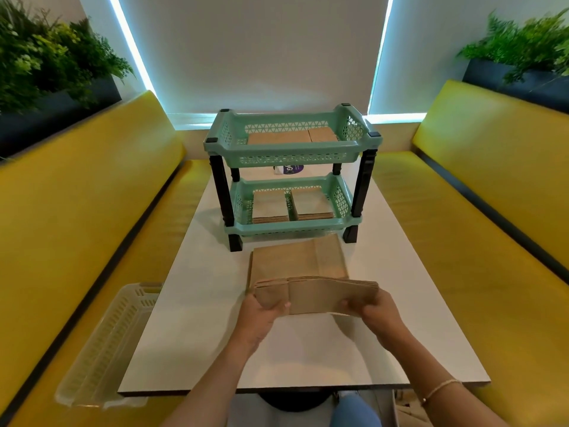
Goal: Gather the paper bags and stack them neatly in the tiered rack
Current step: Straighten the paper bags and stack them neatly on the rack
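Grip, L: I'm seeing the left hand (261,306) pinching the left end of the bundle of paper bags (317,295), thumb on top, fingers curled under.
Grip, R: the right hand (377,308) is clamping the right end the same way; fingertips partly hidden by paper.
Bundle posn: it's being held level just above the table (200,318), near edge of the larger flat bags (297,260) lying behind it, in front of the tiered rack (292,177).
Handling: I'm judging it light, thin, floppy; the stack is sagging slightly at centre, edges fanning at left. Slippery sheet-on-sheet, so I'm advising hold at both short ends w/ squeeze, not one-handed.
Rack status: upper tier (289,138) is carrying flat bags; lower tier (292,204) is holding two neat piles side by side, w/ a gap between.
Progress: approx. mid-task by my reading; bundle + flat bags not yet racked.
Surrounds: pale crate (117,340) is sitting on the yellow bench (77,195) at left.
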{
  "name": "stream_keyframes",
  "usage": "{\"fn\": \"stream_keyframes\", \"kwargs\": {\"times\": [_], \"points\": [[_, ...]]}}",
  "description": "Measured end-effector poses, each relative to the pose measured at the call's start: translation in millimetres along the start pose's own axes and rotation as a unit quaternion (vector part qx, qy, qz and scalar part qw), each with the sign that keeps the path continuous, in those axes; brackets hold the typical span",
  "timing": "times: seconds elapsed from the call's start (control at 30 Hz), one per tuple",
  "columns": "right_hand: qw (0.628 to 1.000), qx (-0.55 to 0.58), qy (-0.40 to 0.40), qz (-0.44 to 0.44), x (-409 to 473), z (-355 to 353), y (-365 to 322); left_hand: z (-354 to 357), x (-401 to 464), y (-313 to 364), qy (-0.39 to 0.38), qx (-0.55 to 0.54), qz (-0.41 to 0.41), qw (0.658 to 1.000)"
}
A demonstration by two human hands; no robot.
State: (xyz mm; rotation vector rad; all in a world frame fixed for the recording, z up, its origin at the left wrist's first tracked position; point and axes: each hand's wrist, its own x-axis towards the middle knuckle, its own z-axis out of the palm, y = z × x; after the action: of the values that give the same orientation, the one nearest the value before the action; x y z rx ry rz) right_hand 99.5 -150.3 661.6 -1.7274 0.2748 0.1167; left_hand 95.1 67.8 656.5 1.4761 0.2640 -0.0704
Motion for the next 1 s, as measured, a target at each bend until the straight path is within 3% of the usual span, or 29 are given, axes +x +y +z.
{"fn": "stream_keyframes", "kwargs": {"times": [0.17, 0.23, 0.3, 0.37, 0.43, 0.53, 0.63, 0.73, 0.87, 0.93, 1.0], "points": [[0.998, -0.059, 0.007, 0.031, -7.4, -1.6, -9.4, -7.0, 1.0, 5.8, -0.034, 0.139, -0.017, 0.99], [0.989, -0.133, 0.054, -0.038, -12.2, -6.8, -34.7, -9.1, -0.4, 25.8, -0.048, 0.205, 0.012, 0.977], [0.961, -0.197, 0.099, -0.165, -20.9, -11.1, -73.9, -11.1, -2.2, 53.5, -0.07, 0.285, 0.051, 0.955], [0.903, -0.287, 0.095, -0.304, -33.6, -10.7, -122.6, -8.6, -6.1, 88.1, -0.106, 0.364, 0.102, 0.92], [0.815, -0.435, 0.027, -0.382, -45.0, -0.9, -170.2, -0.3, -10.7, 123.8, -0.144, 0.427, 0.154, 0.879], [0.691, -0.604, -0.052, -0.393, -50.4, 23.1, -223.4, 17.9, -15.9, 170.5, -0.169, 0.521, 0.216, 0.808], [0.631, -0.67, -0.077, -0.384, -53.5, 39.5, -254.8, 26.3, -14.1, 206.8, -0.142, 0.535, 0.245, 0.796], [0.638, -0.673, -0.065, -0.368, -47.6, 35.0, -281.7, 23.3, -7.3, 237.1, -0.091, 0.484, 0.28, 0.824], [0.676, -0.62, -0.02, -0.397, -24.2, 9.1, -322.0, 8.9, 15.8, 264.7, -0.059, 0.249, 0.253, 0.933], [0.729, -0.552, -0.004, -0.405, -10.3, -8.1, -343.5, 5.0, 31.8, 274.4, -0.049, 0.226, 0.242, 0.942], [0.814, -0.426, 0.01, -0.395, 6.2, -21.7, -360.8, 5.5, 49.0, 282.0, -0.042, 0.23, 0.224, 0.946]]}}
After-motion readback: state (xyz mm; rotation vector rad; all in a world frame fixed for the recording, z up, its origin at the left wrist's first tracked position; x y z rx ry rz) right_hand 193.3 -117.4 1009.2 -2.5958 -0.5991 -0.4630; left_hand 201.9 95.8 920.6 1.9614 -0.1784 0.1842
